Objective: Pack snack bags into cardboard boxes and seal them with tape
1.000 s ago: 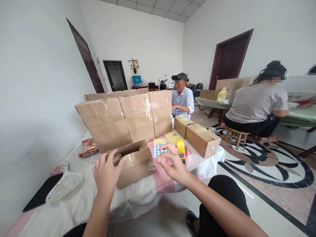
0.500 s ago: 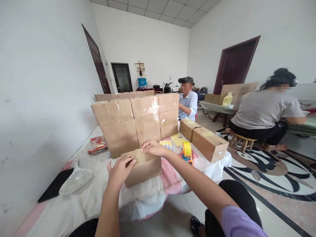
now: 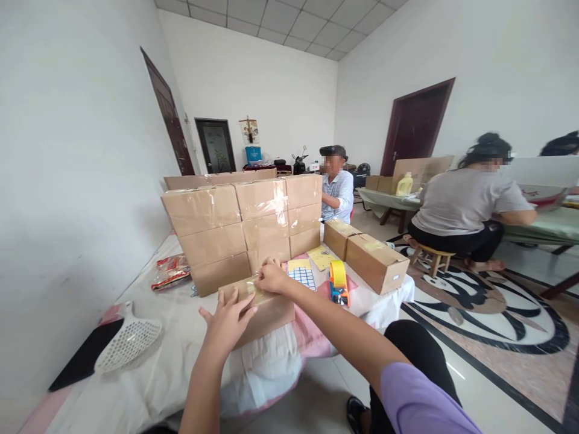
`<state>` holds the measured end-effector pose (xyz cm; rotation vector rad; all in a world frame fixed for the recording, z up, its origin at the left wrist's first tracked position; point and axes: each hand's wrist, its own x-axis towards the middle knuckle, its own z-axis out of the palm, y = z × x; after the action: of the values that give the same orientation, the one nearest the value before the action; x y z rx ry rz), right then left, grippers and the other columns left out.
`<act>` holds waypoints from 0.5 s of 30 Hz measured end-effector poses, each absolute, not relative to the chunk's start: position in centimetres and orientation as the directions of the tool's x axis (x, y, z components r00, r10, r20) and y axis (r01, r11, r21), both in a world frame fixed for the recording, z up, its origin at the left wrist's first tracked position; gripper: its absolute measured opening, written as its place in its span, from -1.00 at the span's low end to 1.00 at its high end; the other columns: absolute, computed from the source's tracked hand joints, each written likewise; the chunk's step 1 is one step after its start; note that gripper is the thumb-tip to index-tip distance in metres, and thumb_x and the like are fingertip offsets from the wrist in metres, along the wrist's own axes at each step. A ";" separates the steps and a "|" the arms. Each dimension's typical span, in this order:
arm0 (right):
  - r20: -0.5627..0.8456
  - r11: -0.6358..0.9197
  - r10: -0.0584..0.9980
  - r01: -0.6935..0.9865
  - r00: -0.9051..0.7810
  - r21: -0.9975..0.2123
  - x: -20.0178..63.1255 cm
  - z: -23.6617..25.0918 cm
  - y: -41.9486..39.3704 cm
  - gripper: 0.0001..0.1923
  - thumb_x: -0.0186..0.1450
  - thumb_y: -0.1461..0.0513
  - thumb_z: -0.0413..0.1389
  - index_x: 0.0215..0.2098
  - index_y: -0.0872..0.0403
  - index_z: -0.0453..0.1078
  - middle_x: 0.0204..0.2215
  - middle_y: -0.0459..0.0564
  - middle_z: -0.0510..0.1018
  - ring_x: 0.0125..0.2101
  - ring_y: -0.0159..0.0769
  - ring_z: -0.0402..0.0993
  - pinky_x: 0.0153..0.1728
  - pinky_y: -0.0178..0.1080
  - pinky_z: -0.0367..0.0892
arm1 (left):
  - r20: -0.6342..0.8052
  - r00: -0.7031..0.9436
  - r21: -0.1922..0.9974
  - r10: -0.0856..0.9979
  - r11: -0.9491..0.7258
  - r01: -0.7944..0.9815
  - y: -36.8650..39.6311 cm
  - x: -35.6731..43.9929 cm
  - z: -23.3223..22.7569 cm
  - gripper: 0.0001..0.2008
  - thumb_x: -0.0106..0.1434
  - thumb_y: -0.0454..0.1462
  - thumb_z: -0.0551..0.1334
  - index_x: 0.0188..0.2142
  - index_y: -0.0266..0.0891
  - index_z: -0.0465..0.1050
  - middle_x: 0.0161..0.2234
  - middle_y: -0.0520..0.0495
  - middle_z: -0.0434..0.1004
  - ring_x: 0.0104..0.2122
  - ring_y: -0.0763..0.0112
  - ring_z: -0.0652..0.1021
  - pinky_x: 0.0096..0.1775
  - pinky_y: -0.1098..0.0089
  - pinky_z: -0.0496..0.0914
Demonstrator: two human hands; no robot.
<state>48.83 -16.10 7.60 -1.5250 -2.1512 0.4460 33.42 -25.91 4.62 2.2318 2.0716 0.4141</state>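
In front of me a closed cardboard box [image 3: 266, 322] lies on the cloth-covered table, with clear tape along its top. My left hand [image 3: 228, 316] rests on the near left part of that top, fingers spread. At the box's far side, my right hand [image 3: 272, 277] has its fingers curled together against the top; whatever they pinch is hidden. Right behind stands a stack of taped cardboard boxes [image 3: 210, 238]. To the right of my right hand sit a tape dispenser with a yellow roll [image 3: 338, 282], a sheet of blue-bordered labels [image 3: 302, 277] and a yellow sheet [image 3: 321, 258].
Two more cardboard boxes [image 3: 377, 259] line the table's right side. On the left lie a red packet [image 3: 170, 271] and a white perforated scoop [image 3: 129, 340]. One person [image 3: 337, 187] sits behind the stack, another [image 3: 474, 193] on a wooden stool [image 3: 432, 256] at right.
My left hand has flattened further onto the box top. My right hand's fingers have curled in more tightly at the box's far side. The view has shifted slightly right.
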 end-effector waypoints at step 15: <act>0.240 0.360 0.877 0.237 -0.417 -0.902 60.0 -1.4 -24.2 0.39 0.02 -0.25 0.36 0.52 0.00 -0.33 0.48 0.18 -0.16 0.46 0.06 -0.24 0.40 -0.01 -0.09 | 0.433 0.298 0.390 0.850 -0.476 0.788 -21.0 29.0 -1.2 -0.50 0.16 0.13 0.23 0.05 0.14 0.59 0.15 0.02 0.55 0.19 -0.03 0.49 0.21 -0.02 0.39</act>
<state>60.00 -24.19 -1.42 -0.9717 -1.8633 1.0666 28.97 -21.05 -1.22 2.4467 1.5501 0.9192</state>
